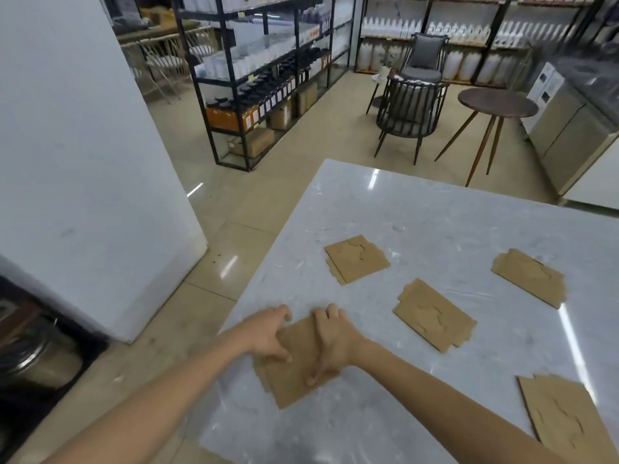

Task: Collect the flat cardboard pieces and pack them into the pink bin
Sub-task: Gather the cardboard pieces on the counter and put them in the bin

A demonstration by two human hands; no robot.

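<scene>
Several flat brown cardboard pieces lie on a white marble table. The nearest cardboard piece sits at the table's left edge, and both hands rest on it. My left hand presses its far left corner with fingers curled over the edge. My right hand lies flat on its right part, thumb pointing down. Other pieces lie at the middle back, the centre, the far right and the near right corner. No pink bin is in view.
A white pillar stands left of the table. A black shelf rack with bottles and boxes stands behind, beside two dark chairs and a round side table. A metal pot sits at lower left.
</scene>
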